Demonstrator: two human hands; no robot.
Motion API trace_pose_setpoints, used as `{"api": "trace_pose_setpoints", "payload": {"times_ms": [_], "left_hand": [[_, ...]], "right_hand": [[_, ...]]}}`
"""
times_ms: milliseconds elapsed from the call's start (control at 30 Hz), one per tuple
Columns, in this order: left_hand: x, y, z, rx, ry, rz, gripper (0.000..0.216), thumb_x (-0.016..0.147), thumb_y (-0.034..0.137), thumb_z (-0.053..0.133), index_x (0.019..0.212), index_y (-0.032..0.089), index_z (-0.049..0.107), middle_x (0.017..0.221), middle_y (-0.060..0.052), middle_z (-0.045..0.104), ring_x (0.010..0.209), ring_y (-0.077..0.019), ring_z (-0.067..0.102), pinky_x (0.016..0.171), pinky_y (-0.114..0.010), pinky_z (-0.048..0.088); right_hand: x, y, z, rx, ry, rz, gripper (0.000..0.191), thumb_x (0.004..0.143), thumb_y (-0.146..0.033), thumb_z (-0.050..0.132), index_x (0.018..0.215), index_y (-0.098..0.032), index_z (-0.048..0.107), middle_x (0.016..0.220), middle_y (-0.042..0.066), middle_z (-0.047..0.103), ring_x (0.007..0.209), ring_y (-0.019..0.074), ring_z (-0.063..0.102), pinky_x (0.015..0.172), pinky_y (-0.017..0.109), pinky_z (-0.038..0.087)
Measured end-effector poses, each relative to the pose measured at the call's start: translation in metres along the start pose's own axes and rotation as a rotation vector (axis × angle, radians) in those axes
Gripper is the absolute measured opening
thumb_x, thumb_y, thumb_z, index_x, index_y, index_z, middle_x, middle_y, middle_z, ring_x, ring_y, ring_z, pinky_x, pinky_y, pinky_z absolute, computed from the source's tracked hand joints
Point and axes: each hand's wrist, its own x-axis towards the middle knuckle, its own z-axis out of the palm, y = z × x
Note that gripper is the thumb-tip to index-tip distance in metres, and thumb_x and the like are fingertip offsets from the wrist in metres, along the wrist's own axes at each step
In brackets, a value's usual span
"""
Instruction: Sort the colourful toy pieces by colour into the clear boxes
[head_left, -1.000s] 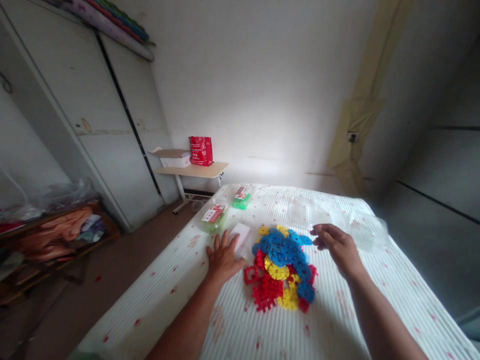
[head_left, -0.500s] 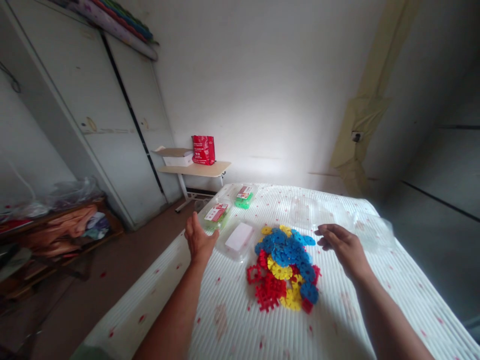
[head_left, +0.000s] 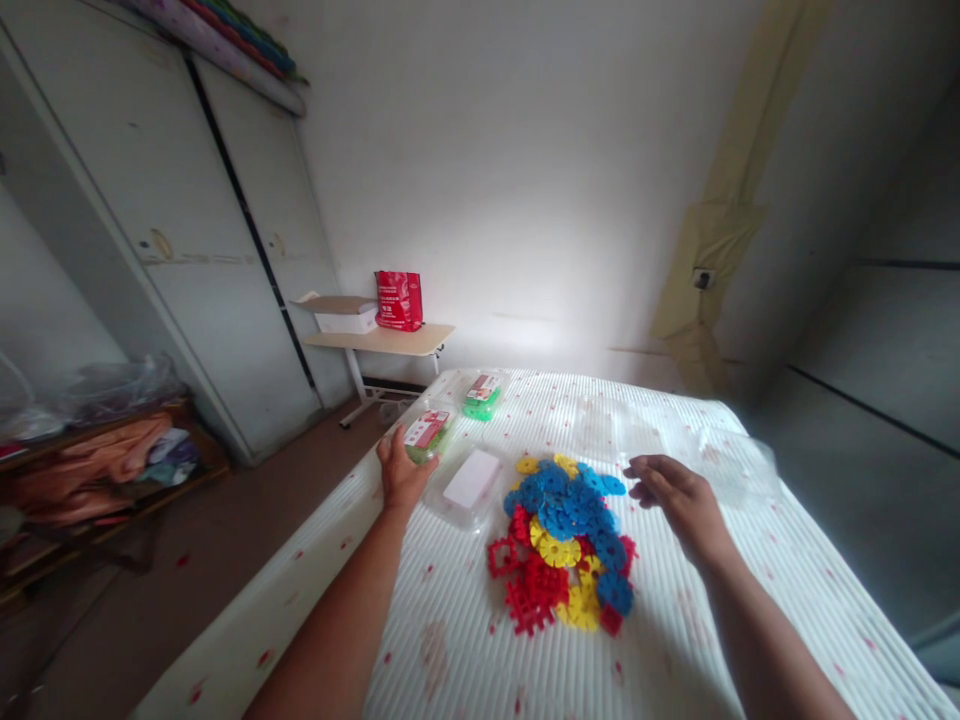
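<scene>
Tubs (head_left: 459,516) of clear plastic stand left of the frame's centre – three of them in a slanting row on the worktop (head_left: 450,640). The near tub (head_left: 469,518) shows one white card (head_left: 472,477); whether it lies inside or on top I cannot tell. The middle tub (head_left: 441,447) has yellow-green pieces (head_left: 439,443) under one red-and-white label (head_left: 427,429). The far tub (head_left: 491,408) holds bright green pieces (head_left: 482,405), also with one label. In both, the pieces are too small to count.

One pile (head_left: 562,535) lies loose at lower centre in three colours – blue discs on top, yellow discs among them, red squares mostly at lower left. They overlap too much for a count.

The left hand (head_left: 401,475) is at the middle tub's near left corner, thumb in front; I cannot tell whether its fingers grip it. The right hand (head_left: 675,500), just right of the pile, has its fingers loosely bent and released. Beyond it, right of centre, clear plastic containers (head_left: 731,465) blur together, their number unclear.

At centre left, one side table (head_left: 390,340) bears one box (head_left: 345,318) and one red bag (head_left: 399,302).
</scene>
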Motion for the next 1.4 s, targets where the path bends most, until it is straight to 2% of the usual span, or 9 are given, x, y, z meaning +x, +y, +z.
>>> {"api": "trace_pose_setpoints", "payload": {"times_ms": [167, 400, 500, 667, 833, 1000, 1100, 1200, 1400], "left_hand": [[-0.002, 0.012, -0.021, -0.038, 0.161, 0.037, 0.078, 0.063, 0.033, 0.071, 0.13, 0.024, 0.034, 0.127, -0.01, 0.036, 0.121, -0.0267, 0.042, 0.105, -0.04, 0.035], [-0.045, 0.104, -0.062, -0.109, 0.045, 0.222, 0.086, 0.065, 0.028, 0.067, 0.138, 0.023, 0.022, 0.13, -0.011, 0.037, 0.124, -0.0261, 0.04, 0.105, -0.037, 0.036], [-0.078, 0.136, -0.059, -0.086, -0.091, 0.254, 0.096, 0.062, 0.028, 0.068, 0.14, 0.023, 0.013, 0.136, -0.012, 0.035, 0.127, -0.0293, 0.036, 0.105, -0.041, 0.034], [-0.126, 0.162, -0.033, -0.184, -0.137, 0.456, 0.088, 0.067, 0.031, 0.065, 0.14, 0.019, 0.017, 0.139, -0.015, 0.03, 0.132, -0.0323, 0.028, 0.108, -0.044, 0.03], [-0.152, 0.174, -0.016, -0.309, -0.174, 0.461, 0.078, 0.071, 0.027, 0.062, 0.138, 0.023, 0.023, 0.143, -0.013, 0.026, 0.135, -0.0326, 0.022, 0.109, -0.049, 0.025], [-0.14, 0.171, -0.021, -0.786, -0.457, 0.167, 0.084, 0.071, 0.025, 0.056, 0.142, 0.028, 0.01, 0.142, -0.009, 0.033, 0.129, -0.0254, 0.036, 0.104, -0.042, 0.037], [-0.129, 0.163, -0.021, -1.144, -0.602, -0.149, 0.068, 0.077, 0.035, 0.049, 0.139, 0.026, 0.022, 0.138, -0.009, 0.041, 0.123, -0.0233, 0.045, 0.098, -0.041, 0.042], [-0.128, 0.158, -0.016, -1.375, -0.858, -0.387, 0.057, 0.081, 0.047, 0.046, 0.133, 0.022, 0.038, 0.13, -0.011, 0.051, 0.119, -0.0264, 0.049, 0.096, -0.046, 0.042], [-0.139, 0.15, -0.016, -1.621, -1.113, -0.528, 0.062, 0.077, 0.056, 0.052, 0.124, 0.015, 0.051, 0.122, -0.015, 0.058, 0.12, -0.033, 0.047, 0.098, -0.055, 0.035]], "right_hand": [[0.002, 0.002, 0.0, -0.002, -0.008, -0.006, 0.041, 0.063, -0.054, 0.066, 0.075, -0.015, 0.064, 0.069, 0.008, 0.067, 0.052, 0.0153, 0.058, 0.048, 0.028, 0.047], [-0.01, -0.003, 0.024, 0.06, -0.144, -0.002, 0.045, 0.066, -0.053, 0.064, 0.093, -0.017, 0.059, 0.076, 0.006, 0.067, 0.056, 0.0155, 0.059, 0.05, 0.028, 0.048], [-0.022, -0.015, 0.035, 0.093, -0.195, 0.029, 0.055, 0.069, -0.054, 0.061, 0.109, -0.017, 0.054, 0.09, 0.009, 0.067, 0.065, 0.018, 0.062, 0.053, 0.03, 0.05], [-0.038, -0.024, 0.049, 0.233, -0.199, 0.158, 0.052, 0.077, -0.05, 0.056, 0.118, -0.021, 0.051, 0.113, 0.012, 0.061, 0.095, 0.025, 0.061, 0.065, 0.033, 0.054], [-0.034, -0.013, 0.055, 0.431, -0.179, 0.218, 0.043, 0.075, -0.038, 0.058, 0.115, -0.026, 0.049, 0.112, 0.007, 0.064, 0.093, 0.0239, 0.062, 0.063, 0.032, 0.053], [-0.017, -0.006, 0.041, 0.479, -0.167, 0.185, 0.043, 0.072, -0.042, 0.059, 0.11, -0.022, 0.053, 0.099, 0.007, 0.069, 0.085, 0.0239, 0.065, 0.064, 0.032, 0.051], [-0.017, -0.007, 0.039, 0.492, -0.248, 0.191, 0.046, 0.069, -0.046, 0.062, 0.106, -0.02, 0.057, 0.093, 0.007, 0.07, 0.079, 0.0235, 0.066, 0.063, 0.032, 0.05], [-0.024, -0.008, 0.045, 0.457, -0.322, 0.167, 0.046, 0.07, -0.05, 0.061, 0.106, -0.022, 0.059, 0.091, 0.005, 0.07, 0.08, 0.023, 0.065, 0.067, 0.033, 0.05], [-0.032, -0.001, 0.053, -0.021, -0.269, -0.06, 0.043, 0.079, -0.055, 0.049, 0.101, -0.02, 0.062, 0.098, 0.007, 0.067, 0.092, 0.0237, 0.06, 0.081, 0.035, 0.046]]}}
